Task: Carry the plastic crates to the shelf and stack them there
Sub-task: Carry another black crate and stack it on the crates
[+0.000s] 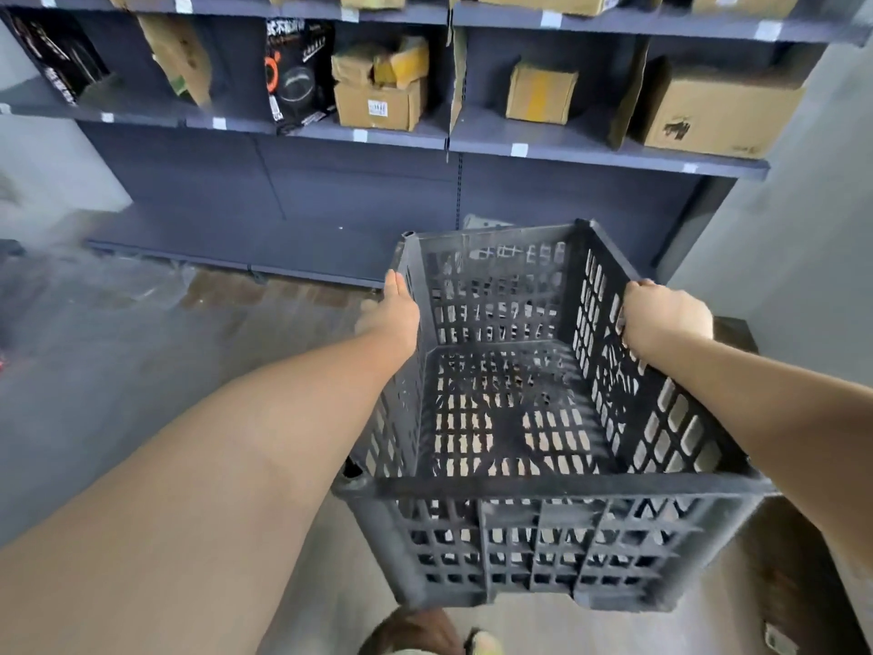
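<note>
- We hold the crate (543, 546) at 5 o'clock, our left hand (394, 307) and right hand (663, 316) gripping opposite rims for balance.
- The shelf (283, 238) stands at 11 o'clock, well apart.

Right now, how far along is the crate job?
Done: nothing visibly; no stacked crates show on the bottom shelf. In hand: one empty crate held up before that shelf, left hand at its left wall, right hand gripping the right rim. Left: set it down, stack any others.
</note>
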